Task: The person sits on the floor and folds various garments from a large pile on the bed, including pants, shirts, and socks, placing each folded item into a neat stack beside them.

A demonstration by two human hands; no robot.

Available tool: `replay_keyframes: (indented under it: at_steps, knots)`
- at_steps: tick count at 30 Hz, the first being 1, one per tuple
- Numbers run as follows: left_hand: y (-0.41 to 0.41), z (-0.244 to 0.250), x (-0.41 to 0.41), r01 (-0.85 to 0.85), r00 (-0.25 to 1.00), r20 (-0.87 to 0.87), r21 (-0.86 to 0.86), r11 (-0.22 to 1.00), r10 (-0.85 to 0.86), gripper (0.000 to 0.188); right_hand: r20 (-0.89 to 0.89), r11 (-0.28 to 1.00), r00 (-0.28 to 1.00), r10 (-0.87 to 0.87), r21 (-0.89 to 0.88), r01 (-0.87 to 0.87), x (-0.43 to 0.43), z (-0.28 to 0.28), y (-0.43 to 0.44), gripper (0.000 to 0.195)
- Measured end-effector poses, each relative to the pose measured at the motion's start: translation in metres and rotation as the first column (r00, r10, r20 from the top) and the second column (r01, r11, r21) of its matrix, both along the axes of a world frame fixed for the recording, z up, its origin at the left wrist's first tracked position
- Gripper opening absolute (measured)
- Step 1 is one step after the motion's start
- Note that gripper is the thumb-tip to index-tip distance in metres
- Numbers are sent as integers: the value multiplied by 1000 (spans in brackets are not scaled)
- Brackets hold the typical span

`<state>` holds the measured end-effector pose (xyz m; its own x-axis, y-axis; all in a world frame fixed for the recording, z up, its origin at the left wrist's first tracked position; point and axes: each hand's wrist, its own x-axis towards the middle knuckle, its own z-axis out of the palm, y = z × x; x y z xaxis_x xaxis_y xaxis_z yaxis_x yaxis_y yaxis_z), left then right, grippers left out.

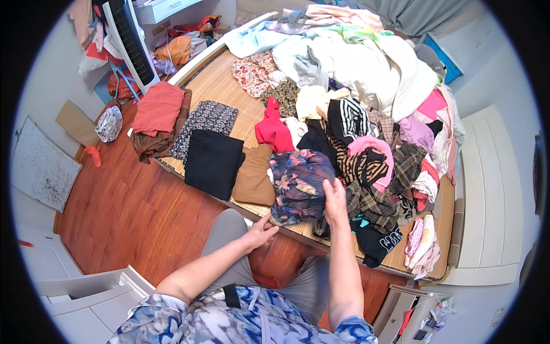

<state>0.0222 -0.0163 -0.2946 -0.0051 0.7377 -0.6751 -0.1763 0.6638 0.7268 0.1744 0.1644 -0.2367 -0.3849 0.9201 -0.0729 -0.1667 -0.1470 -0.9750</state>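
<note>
A dark floral cloth (298, 187) lies folded at the near edge of the bed mat. My right hand (335, 200) rests against its right side, fingers partly hidden by the fabric. At its lower left corner is my left hand (260, 232), fingers extended; whether they pinch the cloth is unclear. Left of it lie a folded brown garment (254, 176), a folded black garment (212, 163), a folded patterned garment (210, 118) and a folded coral garment (158, 107) on brown cloth. A plaid garment (374, 206) is heaped to the right.
Loose clothes and a large white quilt (365, 64) cover the far right of the bed. A black printed garment (378, 243) hangs over the near edge. A tower fan (131, 43) stands beyond the bed's left side. An open drawer (99, 284) is at lower left.
</note>
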Motion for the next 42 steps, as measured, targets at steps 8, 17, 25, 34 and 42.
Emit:
replay_keyframes:
  at_steps: [8,17,25,34,42]
  knots:
    - [-32,40,-12,-389,684,673,11,921,280,66,-386,936,918,-91,-348,-53,23,55,-80,38]
    - [-79,81,4,-246,528,836,-15,969,147,57,-366,813,929,-59,-557,-168,29,45,-159,36]
    - [-82,92,-1,-300,708,698,155,941,111,35,243,988,968,59,-153,-22,39,40,-178,43]
    - [-67,111,-1,281,926,-369,540,794,-76,32,340,948,905,257,95,-304,45,79,-196,71]
    - [-85,165,43,714,478,-878,391,580,3,63,-377,833,911,-170,-549,-72,19,50,-207,43]
